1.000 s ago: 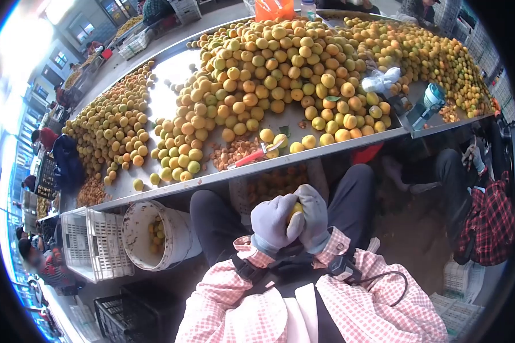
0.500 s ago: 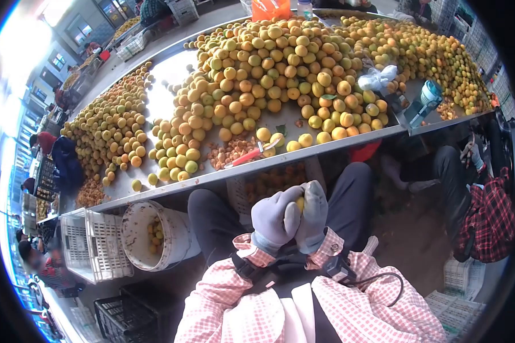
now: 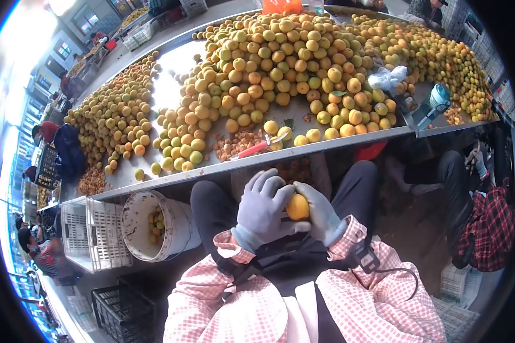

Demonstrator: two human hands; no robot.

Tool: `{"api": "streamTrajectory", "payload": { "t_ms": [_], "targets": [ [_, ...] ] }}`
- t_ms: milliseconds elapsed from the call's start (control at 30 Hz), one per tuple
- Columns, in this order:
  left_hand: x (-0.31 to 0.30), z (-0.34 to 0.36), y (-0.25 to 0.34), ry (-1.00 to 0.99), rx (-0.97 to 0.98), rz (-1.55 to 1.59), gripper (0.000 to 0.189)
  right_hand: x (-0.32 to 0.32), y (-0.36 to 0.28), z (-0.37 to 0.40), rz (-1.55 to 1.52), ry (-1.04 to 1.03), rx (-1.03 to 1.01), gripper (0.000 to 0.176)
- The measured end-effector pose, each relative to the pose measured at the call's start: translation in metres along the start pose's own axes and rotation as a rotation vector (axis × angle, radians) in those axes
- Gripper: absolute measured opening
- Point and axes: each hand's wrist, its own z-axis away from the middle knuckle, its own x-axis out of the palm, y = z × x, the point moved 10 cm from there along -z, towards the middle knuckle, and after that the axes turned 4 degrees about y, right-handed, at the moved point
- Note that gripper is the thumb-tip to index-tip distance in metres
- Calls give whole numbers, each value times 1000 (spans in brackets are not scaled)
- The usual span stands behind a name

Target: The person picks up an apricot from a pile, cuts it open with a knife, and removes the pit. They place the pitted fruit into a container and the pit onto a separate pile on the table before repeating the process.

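Note:
A yellow-orange apricot (image 3: 297,208) sits between my two gloved hands above my lap. My right hand (image 3: 321,212), in a grey glove, curls round the fruit from the right. Beside it on the left, my left hand (image 3: 262,207) has its fingers spread, with the thumb and forefinger close against the fruit. On the table edge ahead lies a red-handled tool (image 3: 253,150) with a pale curved end, next to a heap of small brown pieces (image 3: 234,143). Several loose apricots (image 3: 313,135) lie to its right.
A large apricot pile covers the metal table (image 3: 212,171). Left of my knees stand a white bucket (image 3: 174,231) with fruit inside and white crates (image 3: 109,234). Under the table is another crate (image 3: 320,171). A teal bottle (image 3: 432,106) lies at right, near a seated person (image 3: 452,177).
My hands have parted from a close clasp, exposing the apricot. The left hand's fingers have spread out, and the right hand has shifted slightly right. The view has moved slightly.

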Motion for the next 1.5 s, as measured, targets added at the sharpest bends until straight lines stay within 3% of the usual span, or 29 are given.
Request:
{"api": "streamTrajectory", "payload": {
  "t_ms": [67, 100, 133, 200, 233, 300, 333, 400, 433, 500, 533, 600, 633, 700, 933, 1000, 1033, 1167, 1233, 1267, 1333, 1367, 1400, 1467, 1500],
  "targets": [
    [-5, -13, 13, 13, 84, 0, 71, 23, -40, 25, 703, -106, -443, 22],
    [-6, -16, 23, 27, 169, -6, 64, 41, -58, 43, 1020, -103, -805, 21],
    [-8, -16, 23, 27, 169, -5, 64, 43, -60, 46, 1021, -102, -804, 21],
    [-2, -18, 26, -26, 207, -32, 57, 27, -53, 36, 644, -41, -454, 18],
    [-7, -21, 28, 42, 248, -29, 57, 27, -53, 35, 642, -38, -453, 18],
    [-9, -23, 29, 10, 263, -34, 59, 20, -38, 27, 323, -75, -263, 17],
    [-9, -24, 30, -18, 276, -43, 60, 16, -34, 24, 323, -75, -262, 17],
    [-14, -29, 33, -28, 266, 0, 60, 33, -56, 41, 707, -153, -723, 16],
    [-16, -31, 34, -34, 260, 42, 60, 34, -58, 43, 707, -153, -721, 16],
    [-20, -33, 37, 5, 250, 53, 59, 59, -82, 84, 1009, -95, -1198, 16],
    [-24, -34, 39, 49, 242, 63, 57, 60, -81, 87, 1009, -91, -1196, 16],
    [-21, -31, 38, 83, 219, 78, 54, 31, -63, 55, 485, -57, -647, 14],
    [-21, -28, 35, 119, 193, 93, 52, 32, -61, 55, 483, -57, -647, 14],
    [-16, -22, 33, 141, 161, 141, 51, 17, -46, 44, 63, -14, -439, 19],
    [-4, -3, 21, 232, -77, 377, 45, 23, -58, 54, 117, 11, -596, 25],
    [16, 13, -3, 259, -400, 603, 42, 26, -65, 54, 146, -30, -708, 25],
    [20, 16, -4, 284, -449, 702, 39, 22, -61, 49, 127, -35, -711, 24],
    [20, 1, -3, 182, -222, 337, 37, 4, -56, 35, 136, 32, -670, 22],
    [21, -5, 0, 63, -72, 221, 42, -8, -12, 15, 138, 66, -166, 24],
    [24, -6, 5, 19, 8, 159, 44, -13, -15, 18, 132, 68, -168, 24],
    [17, -15, 15, 51, 101, 175, 44, -2, 4, 31, 75, -65, 156, 28],
    [12, -16, 27, 81, 192, 196, 44, -6, -9, 31, 67, 103, -20, 26],
    [13, -18, 29, 81, 192, 203, 44, -11, -7, 30, 68, 109, -21, 26],
    [7, -20, 27, 123, 174, 232, 45, -1, -49, 41, 387, 22, -574, 25],
    [4, -21, 28, 126, 171, 229, 45, 5, -54, 49, 219, 46, -571, 24]
  ]
}}
